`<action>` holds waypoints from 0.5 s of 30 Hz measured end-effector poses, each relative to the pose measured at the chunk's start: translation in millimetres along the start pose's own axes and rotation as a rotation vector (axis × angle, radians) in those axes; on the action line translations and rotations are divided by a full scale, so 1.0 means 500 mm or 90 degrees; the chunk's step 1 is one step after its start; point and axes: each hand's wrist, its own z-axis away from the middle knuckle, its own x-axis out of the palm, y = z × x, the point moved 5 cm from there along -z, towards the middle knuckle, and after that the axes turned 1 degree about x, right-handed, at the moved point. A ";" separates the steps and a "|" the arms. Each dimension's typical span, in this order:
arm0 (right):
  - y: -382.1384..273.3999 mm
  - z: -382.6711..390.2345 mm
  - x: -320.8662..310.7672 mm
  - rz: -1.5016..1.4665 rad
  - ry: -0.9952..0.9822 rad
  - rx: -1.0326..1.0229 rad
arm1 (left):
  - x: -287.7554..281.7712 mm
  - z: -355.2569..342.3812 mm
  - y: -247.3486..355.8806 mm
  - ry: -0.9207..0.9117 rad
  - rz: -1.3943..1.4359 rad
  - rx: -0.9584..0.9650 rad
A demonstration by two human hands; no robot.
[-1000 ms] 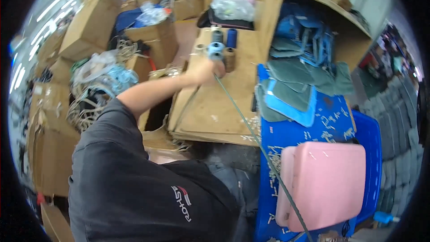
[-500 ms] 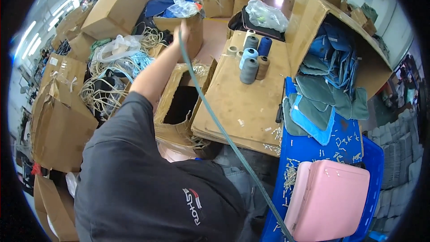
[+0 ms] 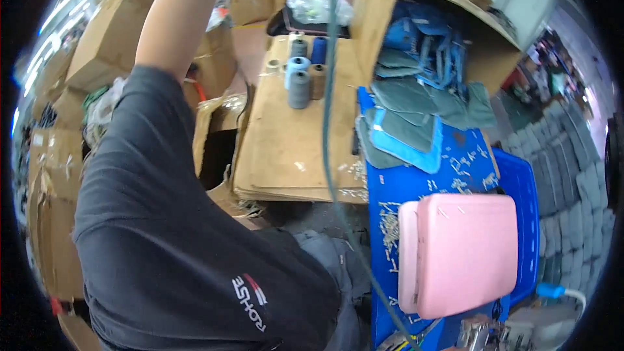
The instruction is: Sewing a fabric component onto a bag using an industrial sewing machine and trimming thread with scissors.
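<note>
Strung across: I see a long, thin grey-green cord (image 3: 326,136) running from top edge to bottom, in front of the flat tan cardboard stack (image 3: 279,162).
Left hand: beyond my upper edge; I can't judge its spread or hold.
Right hand: outside my picture, grip unreadable.

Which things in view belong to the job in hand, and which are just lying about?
In the job, probably:
- grey-green strip, spanning the view top to bottom
- raised left forearm; the left hand is out of frame, so its grip can't be seen

Lying about, seemingly:
- thread spools
- pink case
- grey and blue fabric pieces
</note>
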 end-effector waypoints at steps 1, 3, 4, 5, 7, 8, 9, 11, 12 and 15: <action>0.000 0.005 -0.004 -0.029 -0.059 0.045 | 0.030 0.048 0.026 0.009 0.013 0.013; -0.003 0.023 -0.002 0.009 -0.077 0.097 | 0.114 0.144 0.157 -0.057 0.205 0.182; -0.009 0.025 -0.003 0.014 -0.063 0.093 | 0.124 0.192 0.288 -0.089 0.294 0.270; -0.016 0.030 0.012 -0.003 -0.137 0.089 | 0.122 0.197 0.372 -0.213 0.478 0.267; -0.018 0.040 0.029 -0.007 -0.191 0.080 | 0.106 0.218 0.581 -0.282 0.847 0.364; 0.016 0.051 0.043 -0.013 -0.228 0.172 | 0.083 0.250 0.687 -0.409 0.976 0.405; 0.036 0.064 0.067 -0.017 -0.259 0.262 | 0.065 0.282 0.779 -0.364 1.106 0.459; 0.051 0.075 0.104 -0.034 -0.272 0.363 | 0.024 0.326 0.919 -0.389 1.339 0.494; 0.069 0.073 0.114 -0.042 -0.321 0.308 | 0.017 0.335 0.953 -0.397 1.356 0.532; 0.080 0.073 0.094 -0.061 -0.271 0.346 | 0.035 0.354 1.043 -0.606 1.499 0.373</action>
